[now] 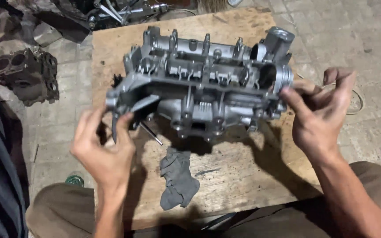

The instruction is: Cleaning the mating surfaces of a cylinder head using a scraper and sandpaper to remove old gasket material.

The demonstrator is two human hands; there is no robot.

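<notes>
From the head camera, a grey cast-metal cylinder head (201, 86) sits on the wooden surface (239, 176), above a crumpled grey rag (178, 178). The left hand (102, 147) curls its fingers on a bracket at one end; the right hand (318, 110) pinches the other end. It looks heavy, rigid and sharp-edged, probably oily, best gripped at both solid ends

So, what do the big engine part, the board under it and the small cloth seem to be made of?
The cylinder head looks like cast aluminium: pale silver, matte, with rough cast surfaces. Both hands grip its ends. The board looks like plywood: bare, pale brown, grain showing, stained. The rag seems soft woven or knit fabric, grey and crumpled; the fibre cannot be told.
</notes>
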